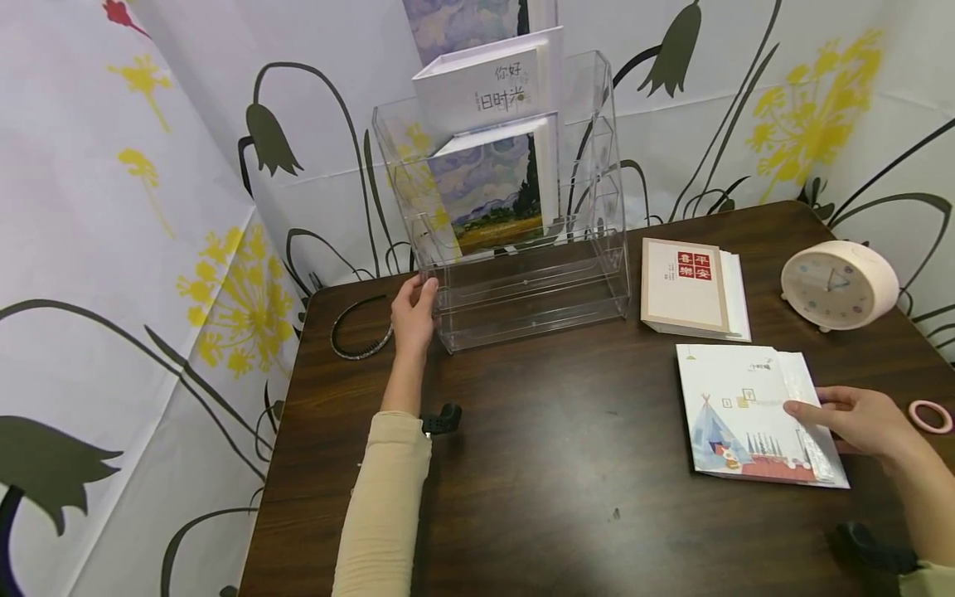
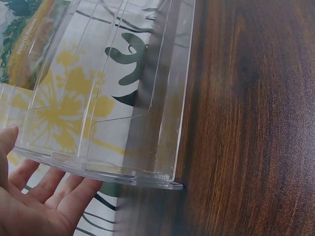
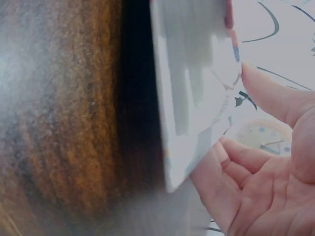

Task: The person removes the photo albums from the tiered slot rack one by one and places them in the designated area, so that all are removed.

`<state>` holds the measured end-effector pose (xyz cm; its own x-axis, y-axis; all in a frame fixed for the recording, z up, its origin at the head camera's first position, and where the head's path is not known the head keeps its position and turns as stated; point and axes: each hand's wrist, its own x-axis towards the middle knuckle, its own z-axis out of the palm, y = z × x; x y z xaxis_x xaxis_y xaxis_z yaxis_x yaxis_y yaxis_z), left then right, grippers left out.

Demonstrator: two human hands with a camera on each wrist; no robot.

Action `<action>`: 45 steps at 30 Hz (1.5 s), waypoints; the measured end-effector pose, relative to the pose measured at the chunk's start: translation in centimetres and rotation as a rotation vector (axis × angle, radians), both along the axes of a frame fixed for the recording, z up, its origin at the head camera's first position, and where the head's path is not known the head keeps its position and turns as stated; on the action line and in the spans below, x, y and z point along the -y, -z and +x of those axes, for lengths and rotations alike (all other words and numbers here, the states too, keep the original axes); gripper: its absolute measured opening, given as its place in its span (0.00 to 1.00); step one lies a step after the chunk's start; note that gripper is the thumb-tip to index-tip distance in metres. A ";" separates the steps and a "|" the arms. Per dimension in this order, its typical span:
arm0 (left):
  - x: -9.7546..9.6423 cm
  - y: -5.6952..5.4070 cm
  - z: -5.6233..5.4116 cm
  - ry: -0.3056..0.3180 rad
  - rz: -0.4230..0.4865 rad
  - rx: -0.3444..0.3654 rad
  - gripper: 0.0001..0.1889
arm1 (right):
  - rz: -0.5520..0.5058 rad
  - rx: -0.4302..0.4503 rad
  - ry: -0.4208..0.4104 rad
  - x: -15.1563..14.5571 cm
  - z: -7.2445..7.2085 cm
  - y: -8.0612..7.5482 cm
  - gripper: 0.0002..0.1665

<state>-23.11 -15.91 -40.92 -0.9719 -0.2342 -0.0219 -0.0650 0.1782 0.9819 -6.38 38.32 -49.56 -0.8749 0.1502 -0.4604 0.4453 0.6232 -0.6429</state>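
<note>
My left hand (image 1: 413, 317) grips the clear rack (image 1: 533, 325) at its left side; my right hand (image 1: 869, 421), well apart, pinches the white book (image 1: 731, 419) by its right edge above the desk (image 1: 552, 473).

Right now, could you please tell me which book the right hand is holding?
The white book with the blue tent; the beige book lies untouched on the table, others stand in the clear rack.
</note>
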 end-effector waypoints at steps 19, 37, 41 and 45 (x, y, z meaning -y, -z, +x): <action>0.0 0.2 0.1 0.005 -0.026 -0.008 0.24 | 0.112 0.051 -0.016 1.0 0.0 -1.1 0.60; 1.2 3.1 -1.8 0.009 0.008 -0.020 0.26 | 0.167 -0.003 -0.044 1.1 0.1 -1.6 0.57; 1.3 3.9 -2.2 -0.002 -0.017 -0.028 0.28 | 0.244 -0.078 -0.036 1.5 0.3 -2.4 0.50; 1.0 3.9 -2.2 -0.014 -0.060 -0.051 0.28 | 0.302 -0.148 -0.023 2.1 0.2 -3.1 0.45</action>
